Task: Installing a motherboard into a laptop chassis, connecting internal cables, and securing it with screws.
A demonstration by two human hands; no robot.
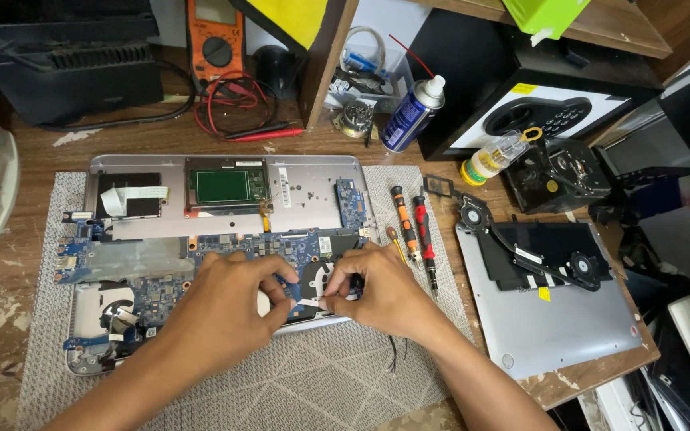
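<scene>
- On the grey mat (297, 383) in the middle of the wooden desk (9, 303) lies an opened laptop (225, 231), with its blue board and shiny metal parts showing.
- The left hand (221, 307) rests on the near edge of the laptop. Its thumb and first finger are pinched shut on a small white strip (307, 303).
- The right hand (385, 291) is just beside the left hand, over the same edge of the laptop. Its fingertips are closed on the other end of the white strip, next to a round black fan (323, 275) inside the laptop.
- Just to the right of the laptop lie two screwdrivers (413, 227), one orange and one red, side by side on the mat.
- Farther right of the laptop lies its grey bottom cover (553, 319), with a black cooling pipe and fans (533, 255) on top of it.
- Behind the laptop stands a blue spray can (411, 116) with a thin red straw.
- Also behind the laptop, to the left of the can, stands an orange meter (216, 44) with red and black wires (237, 112).
- Near the can lies a small clear bottle (495, 157) with a yellow cap.
</scene>
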